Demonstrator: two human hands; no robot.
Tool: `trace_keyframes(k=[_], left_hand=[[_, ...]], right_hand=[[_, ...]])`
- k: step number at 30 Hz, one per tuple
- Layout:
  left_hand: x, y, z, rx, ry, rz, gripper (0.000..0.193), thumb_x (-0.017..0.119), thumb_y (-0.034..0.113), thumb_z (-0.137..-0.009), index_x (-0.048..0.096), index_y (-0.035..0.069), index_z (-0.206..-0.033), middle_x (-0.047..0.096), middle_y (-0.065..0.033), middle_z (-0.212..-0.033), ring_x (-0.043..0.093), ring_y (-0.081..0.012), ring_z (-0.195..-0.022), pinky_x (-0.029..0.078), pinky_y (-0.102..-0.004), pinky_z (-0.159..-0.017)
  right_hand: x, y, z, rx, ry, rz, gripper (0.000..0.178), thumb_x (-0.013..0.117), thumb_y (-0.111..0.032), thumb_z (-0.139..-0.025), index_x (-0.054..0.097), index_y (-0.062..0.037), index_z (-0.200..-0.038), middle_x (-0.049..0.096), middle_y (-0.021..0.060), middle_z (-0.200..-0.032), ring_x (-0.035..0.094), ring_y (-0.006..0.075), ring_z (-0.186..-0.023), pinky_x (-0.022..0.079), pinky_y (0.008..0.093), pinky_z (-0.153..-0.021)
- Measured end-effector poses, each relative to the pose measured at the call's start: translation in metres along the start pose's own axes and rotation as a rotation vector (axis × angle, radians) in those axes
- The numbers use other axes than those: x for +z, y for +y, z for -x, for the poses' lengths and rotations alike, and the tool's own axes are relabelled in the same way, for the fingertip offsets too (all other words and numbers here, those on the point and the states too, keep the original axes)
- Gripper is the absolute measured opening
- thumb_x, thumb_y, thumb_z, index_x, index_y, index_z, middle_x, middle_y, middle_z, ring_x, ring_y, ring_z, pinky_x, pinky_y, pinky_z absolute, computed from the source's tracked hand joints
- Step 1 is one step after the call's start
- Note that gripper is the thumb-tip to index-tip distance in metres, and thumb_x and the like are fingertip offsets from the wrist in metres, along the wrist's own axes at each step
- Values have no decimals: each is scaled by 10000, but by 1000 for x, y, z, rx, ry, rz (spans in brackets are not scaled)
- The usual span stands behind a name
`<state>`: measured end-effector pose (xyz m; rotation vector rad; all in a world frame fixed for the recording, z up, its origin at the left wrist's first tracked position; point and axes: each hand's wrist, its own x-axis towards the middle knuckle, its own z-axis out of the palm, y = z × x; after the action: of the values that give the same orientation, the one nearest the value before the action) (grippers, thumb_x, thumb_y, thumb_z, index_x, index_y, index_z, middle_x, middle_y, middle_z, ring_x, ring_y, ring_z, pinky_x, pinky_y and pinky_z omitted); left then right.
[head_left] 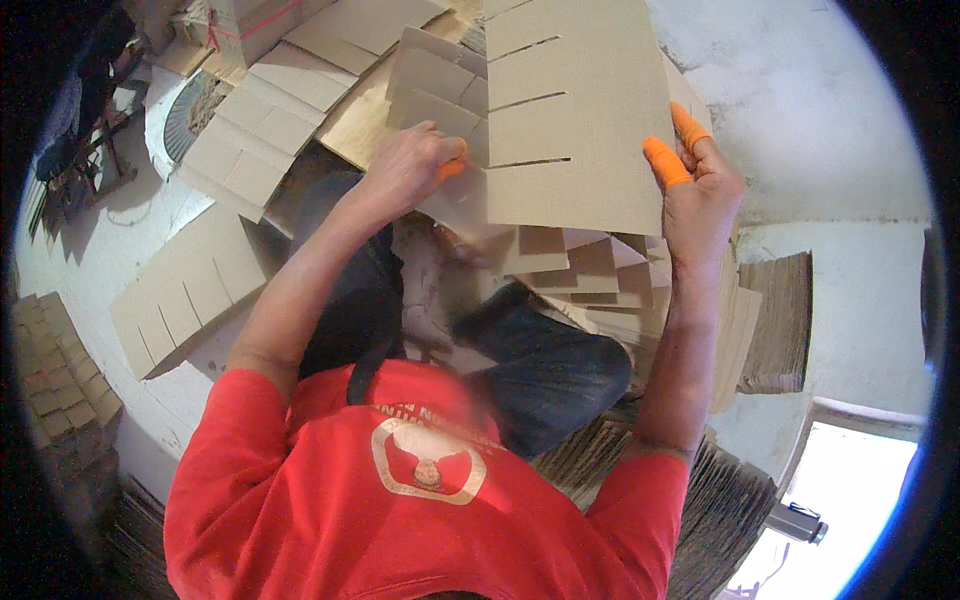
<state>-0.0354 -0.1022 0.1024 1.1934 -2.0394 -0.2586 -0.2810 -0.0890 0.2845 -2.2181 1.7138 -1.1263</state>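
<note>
A large slotted cardboard sheet [590, 130] stands raised in front of me, with several parallel slits running in from its left edge. My right hand [705, 195] grips its right edge, thumb and forefinger capped in orange covers. My left hand [420, 165] is closed just left of the sheet, an orange cover showing on a finger. What its fingers pinch, if anything, is hidden. Beside it are upright cardboard partition pieces [430, 85], partly blurred. Below the sheet, several crossed cardboard partitions [590, 265] spread out in a cluster.
More slotted cardboard [190, 295] lies at the left, above a pile of partitions [60, 370]. Flat cardboard stacks [775, 320] stand at the right and beside my leg [560, 370]. A fan [195, 115] and a tied carton [245, 35] are at the far left.
</note>
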Motion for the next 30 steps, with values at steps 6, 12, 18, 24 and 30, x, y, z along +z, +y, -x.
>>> trace_keyframes(k=[6, 12, 18, 24, 30], left_hand=[[3, -4, 1, 8, 30, 20, 80, 669, 151, -760, 623, 92, -789, 611, -124, -706, 609, -308, -791, 476, -447, -623], [8, -7, 1, 15, 59, 54, 89, 673, 156, -745, 629, 97, -796, 610, -117, -703, 612, -303, -791, 477, -449, -615], [7, -6, -1, -7, 43, 61, 71, 671, 150, -735, 641, 100, -775, 623, -110, -716, 616, -302, -789, 482, -446, -620], [9, -8, -1, 4, 73, 122, 70, 679, 140, -729, 648, 87, -764, 630, -112, -720, 616, -311, -790, 489, -445, -641], [7, -5, -2, -10, 66, 138, 85, 682, 134, -730, 651, 72, -779, 632, -116, -727, 615, -323, -786, 487, -447, -657]], right_hand=[[-4, -5, -5, 29, -58, 14, 428, 730, -38, -788, 633, 25, -1199, 711, 87, -936, 622, 101, -809, 498, 255, -720], [10, 6, -5, -62, -60, -35, 438, 727, -36, -784, 629, 25, -1207, 711, 105, -884, 634, 114, -770, 493, 256, -690], [4, -21, -23, -38, -197, -1, 445, 728, -56, -779, 625, 32, -1203, 718, 157, -904, 671, 144, -813, 509, 285, -706], [6, -23, -25, 5, -169, 116, 436, 732, -64, -782, 630, 33, -1195, 705, 145, -849, 636, 140, -755, 506, 298, -692], [17, -7, -10, -88, -81, -3, 442, 742, -54, -776, 632, 33, -1195, 688, 113, -830, 600, 118, -724, 477, 266, -665]])
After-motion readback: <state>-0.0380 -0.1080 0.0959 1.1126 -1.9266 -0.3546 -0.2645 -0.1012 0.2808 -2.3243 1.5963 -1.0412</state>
